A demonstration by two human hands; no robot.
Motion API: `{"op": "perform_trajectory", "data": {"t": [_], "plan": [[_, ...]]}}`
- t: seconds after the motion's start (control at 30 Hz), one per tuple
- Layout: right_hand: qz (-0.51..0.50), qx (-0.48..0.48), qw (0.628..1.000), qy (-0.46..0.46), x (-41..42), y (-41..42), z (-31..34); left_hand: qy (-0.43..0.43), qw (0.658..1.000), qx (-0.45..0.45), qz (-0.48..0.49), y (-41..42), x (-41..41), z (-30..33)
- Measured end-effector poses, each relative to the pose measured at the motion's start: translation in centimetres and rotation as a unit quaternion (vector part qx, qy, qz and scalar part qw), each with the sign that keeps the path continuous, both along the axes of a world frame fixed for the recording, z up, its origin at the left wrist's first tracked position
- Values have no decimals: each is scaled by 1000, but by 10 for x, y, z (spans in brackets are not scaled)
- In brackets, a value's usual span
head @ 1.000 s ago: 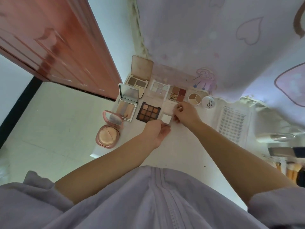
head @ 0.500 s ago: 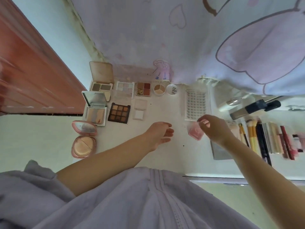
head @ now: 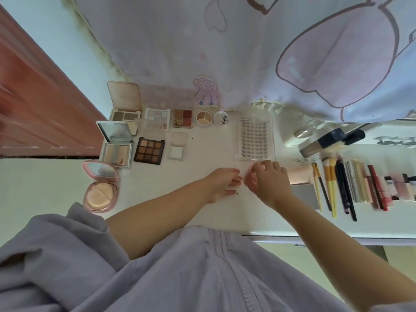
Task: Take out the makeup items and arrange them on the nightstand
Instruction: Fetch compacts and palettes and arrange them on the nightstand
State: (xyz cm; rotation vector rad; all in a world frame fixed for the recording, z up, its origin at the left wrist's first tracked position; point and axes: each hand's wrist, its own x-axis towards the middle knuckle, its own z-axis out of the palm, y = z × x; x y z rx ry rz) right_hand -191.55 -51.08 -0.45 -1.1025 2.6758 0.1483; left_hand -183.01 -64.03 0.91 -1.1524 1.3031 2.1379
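My right hand (head: 270,182) grips a small pink clear case (head: 249,180) just above the white nightstand (head: 202,212), in front of the lash tray (head: 255,140). My left hand (head: 221,184) meets it from the left, thumb and fingertips pinching the case's left edge. Most of the case is hidden by my fingers. Open palettes lie in rows at the left: a nine-pan brown palette (head: 149,150), a small white square compact (head: 177,146), a mirrored highlighter palette (head: 117,145) and a round pink powder compact (head: 100,188).
Along the back stand a brow palette (head: 125,104), a pale eyeshadow palette (head: 157,117), a red quad (head: 182,118), a round concealer pot (head: 204,118) and its lid (head: 221,118). Brushes and pencils (head: 337,188) and a foundation bottle (head: 324,143) lie at the right. Printed fabric hangs behind.
My hands left the small white compact on the nightstand. My right hand fetched the pink case from the right, and my left hand has now closed in on it.
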Motion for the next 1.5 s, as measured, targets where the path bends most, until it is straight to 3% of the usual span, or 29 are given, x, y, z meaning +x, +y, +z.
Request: {"op": "perform_trajectory", "data": {"t": [0.1, 0.23, 0.37, 0.53, 0.67, 0.83, 0.93, 1.1, 1.33, 1.5], "plan": [[8, -78, 994, -80, 6, -8, 17, 5, 999, 33, 20, -10, 9, 2], [25, -206, 957, -204, 22, -36, 43, 66, 982, 161, 66, -30, 25, 14], [77, -239, 941, -229, 29, -61, 51, 117, 982, 121, 91, -45, 36, 24], [108, -240, 928, -263, 24, -78, 51, 120, 978, 114, 128, -53, 45, 23], [70, -276, 907, -310, 12, -91, 55, 101, 964, 177, 170, -55, 48, 20], [-47, -281, 849, -445, -20, -110, 56, 73, 947, 228, 213, -59, 38, 19], [-47, -236, 863, -444, -34, -124, 43, 51, 939, 224, 256, -67, 34, 15], [23, -173, 932, -318, -44, -154, 19, -23, 920, 175, 350, -75, 37, 5], [84, -150, 946, -275, -36, -170, 0, -38, 858, 163, 486, -74, 39, 7], [66, -151, 945, -284, -37, -163, 11, -55, 874, 119, 467, -76, 37, 12]]}}
